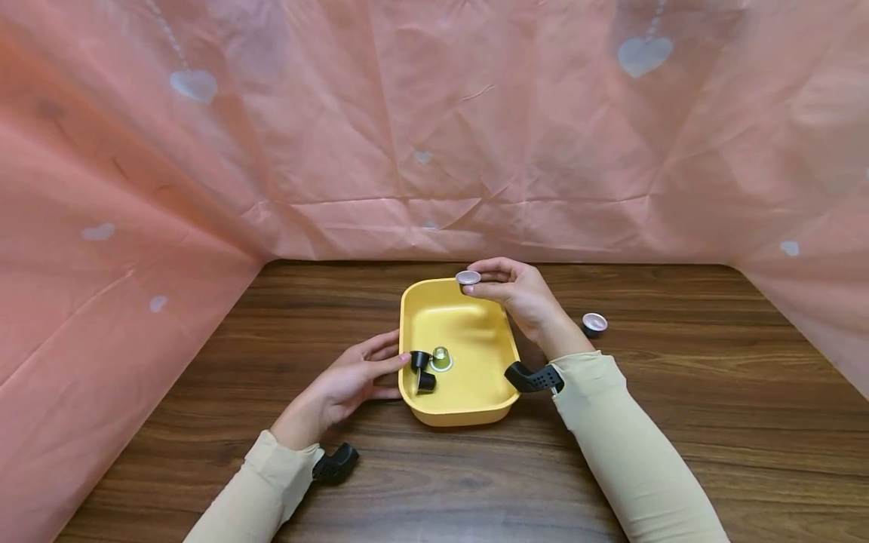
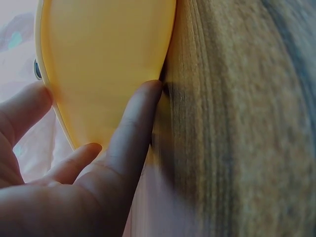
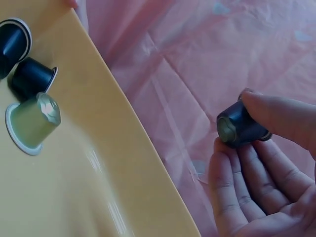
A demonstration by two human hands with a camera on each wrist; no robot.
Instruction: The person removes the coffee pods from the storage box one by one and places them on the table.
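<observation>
Presently | right hand pinches capsule clear of tub rim | left hand, fingers straight, touches tub's edge

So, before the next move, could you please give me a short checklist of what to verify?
1. Dark coffee capsule gripped by the right hand: ok.
2. Left hand in contact with the yellow tub: ok, at its left side.
3. Bare floor inside the tub: ok, at its far end and right side.
4. Held capsule fully inside the rim: cannot tell; the head view shows it overlapping the far rim.
5. Every capsule in the tub or in hand: not ok; a lone capsule sits on the wooden table, right of the tub.
</observation>
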